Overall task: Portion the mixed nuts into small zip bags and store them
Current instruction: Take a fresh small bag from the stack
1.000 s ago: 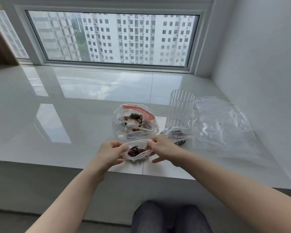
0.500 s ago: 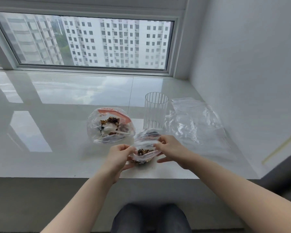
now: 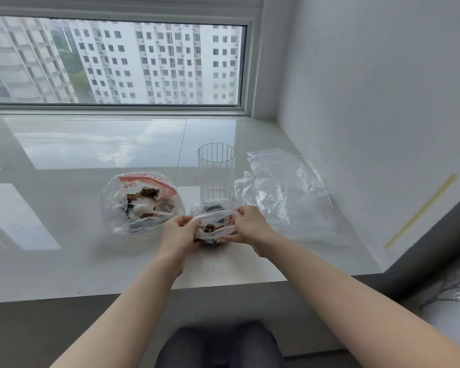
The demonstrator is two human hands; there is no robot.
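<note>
Head view, zip bag [image 3: 215, 229] between fingers [image 3: 190, 223] (seemingly pinched)

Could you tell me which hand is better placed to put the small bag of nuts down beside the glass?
Probably the right hand: it pinches the small bag on the side nearest the glass.

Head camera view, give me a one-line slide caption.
Both hands, left and right, pinch a small zip bag of mixed nuts beside the large nut bag.
</note>
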